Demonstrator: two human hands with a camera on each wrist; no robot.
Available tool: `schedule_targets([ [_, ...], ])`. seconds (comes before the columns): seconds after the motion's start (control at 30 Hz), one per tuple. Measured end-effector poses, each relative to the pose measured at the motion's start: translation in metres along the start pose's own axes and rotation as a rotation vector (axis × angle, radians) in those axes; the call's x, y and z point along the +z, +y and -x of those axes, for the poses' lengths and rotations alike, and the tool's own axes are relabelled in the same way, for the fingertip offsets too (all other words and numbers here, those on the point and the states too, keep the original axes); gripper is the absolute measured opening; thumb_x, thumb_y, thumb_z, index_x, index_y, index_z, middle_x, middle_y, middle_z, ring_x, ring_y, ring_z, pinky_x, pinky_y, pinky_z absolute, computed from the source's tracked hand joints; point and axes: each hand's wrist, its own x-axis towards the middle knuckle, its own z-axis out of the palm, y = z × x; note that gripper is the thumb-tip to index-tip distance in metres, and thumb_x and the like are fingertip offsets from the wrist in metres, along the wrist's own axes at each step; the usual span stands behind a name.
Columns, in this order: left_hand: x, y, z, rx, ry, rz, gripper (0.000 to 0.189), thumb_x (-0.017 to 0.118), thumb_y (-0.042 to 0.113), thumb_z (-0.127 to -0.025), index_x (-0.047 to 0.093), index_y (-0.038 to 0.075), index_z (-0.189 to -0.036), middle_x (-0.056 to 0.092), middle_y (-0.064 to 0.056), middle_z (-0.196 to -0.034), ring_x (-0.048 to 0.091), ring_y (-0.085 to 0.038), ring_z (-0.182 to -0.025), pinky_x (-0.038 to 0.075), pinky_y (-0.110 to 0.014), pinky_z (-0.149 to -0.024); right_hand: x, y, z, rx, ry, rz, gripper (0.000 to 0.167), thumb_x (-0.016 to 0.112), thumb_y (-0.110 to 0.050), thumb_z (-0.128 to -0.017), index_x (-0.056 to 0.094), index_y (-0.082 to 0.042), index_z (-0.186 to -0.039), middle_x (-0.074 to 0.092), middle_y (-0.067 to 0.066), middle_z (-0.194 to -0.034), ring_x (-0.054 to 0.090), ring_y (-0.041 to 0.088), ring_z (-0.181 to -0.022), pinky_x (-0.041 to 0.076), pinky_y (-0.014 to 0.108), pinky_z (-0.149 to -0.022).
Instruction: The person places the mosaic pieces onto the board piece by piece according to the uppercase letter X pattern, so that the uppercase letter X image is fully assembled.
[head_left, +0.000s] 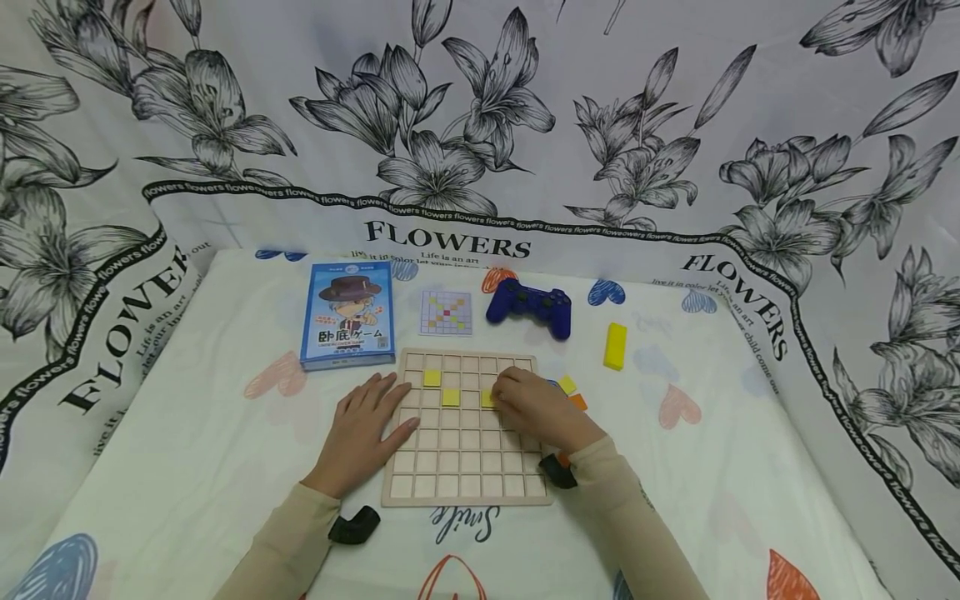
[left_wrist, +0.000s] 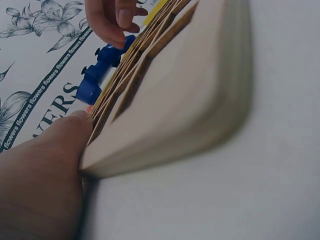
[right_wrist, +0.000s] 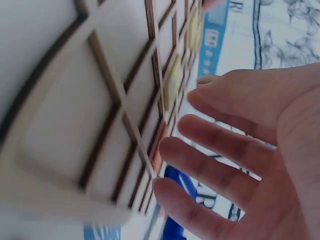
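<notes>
A square wooden grid board lies on the cloth. My left hand rests at its left edge with fingers spread, the thumb reaching over the edge cells. In the upper cells sit three yellow tiles, among them an upper left tile and a middle tile. My right hand hovers over the board's upper right, fingertips right at the third yellow tile. In the right wrist view its fingers are loosely bent and apart, with nothing visible between them.
Loose yellow and orange tiles lie right of the board, partly behind the right hand. Beyond the board are a blue game box, a pattern card and a blue game controller. A yellow block lies farther right.
</notes>
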Motion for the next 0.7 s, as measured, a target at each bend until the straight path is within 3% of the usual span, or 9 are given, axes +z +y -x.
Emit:
schedule_targets([
  [0.23,0.001,0.0,0.0,0.001,-0.001,-0.003,0.063,0.052,0.056,-0.092,0.045,0.019,-0.143,0.037,-0.009,-0.151,0.024,-0.032,-0.143,0.02,-0.054,-0.111,-0.016,0.032,0.03,0.259,-0.03,-0.09,0.021,0.057,-0.027,-0.097,0.064,-0.014,-0.112,0.061,-0.003,-0.111,0.059,0.011,-0.095,0.051,0.034,-0.089],
  [0.43,0.001,-0.001,0.0,0.006,0.002,-0.003,0.063,0.052,0.055,-0.093,0.045,0.018,-0.143,0.038,-0.009,-0.15,0.025,-0.032,-0.142,0.02,-0.055,-0.111,-0.019,0.057,0.043,0.415,-0.057,-0.093,0.024,0.063,-0.023,-0.093,0.063,-0.011,-0.115,0.063,0.002,-0.106,0.06,0.016,-0.091,0.054,0.037,-0.086],
  [0.7,0.002,-0.001,0.0,0.009,0.007,-0.002,0.062,0.053,0.055,-0.092,0.045,0.018,-0.142,0.038,-0.01,-0.15,0.025,-0.033,-0.142,0.02,-0.055,-0.111,-0.012,0.069,0.045,0.513,-0.102,-0.077,0.029,0.062,-0.026,-0.093,0.059,-0.01,-0.117,0.06,0.006,-0.105,0.058,0.019,-0.09,0.054,0.039,-0.086],
])
